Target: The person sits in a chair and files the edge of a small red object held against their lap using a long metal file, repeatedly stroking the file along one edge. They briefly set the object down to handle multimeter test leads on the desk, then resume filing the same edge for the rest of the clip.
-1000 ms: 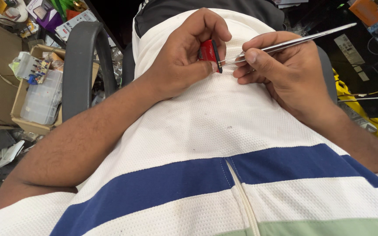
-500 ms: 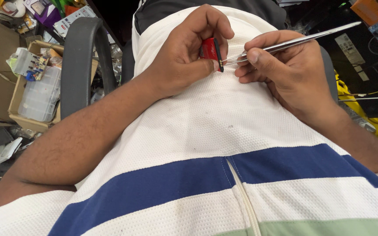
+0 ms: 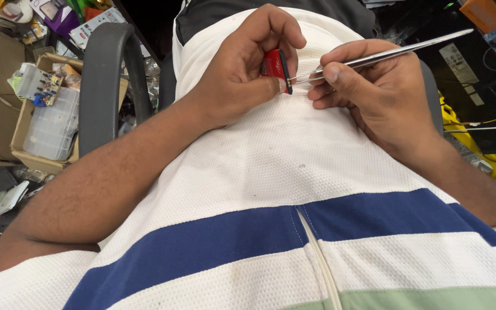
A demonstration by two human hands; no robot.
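Small red part (image 3: 273, 63) with black edge, pinched in left hand (image 3: 242, 74) over the white shirt (image 3: 271, 166), centre far. Metal tweezers (image 3: 374, 55) gripped in right hand (image 3: 374, 92), tips at the black edge, contact possibly made. Risk: tips slipping and scratching, or part dropping into the lap.

Grey chair armrest (image 3: 101, 86) — cluttered floor beyond

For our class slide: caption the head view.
Left hand pinches a small red part while right hand touches tweezers to it.
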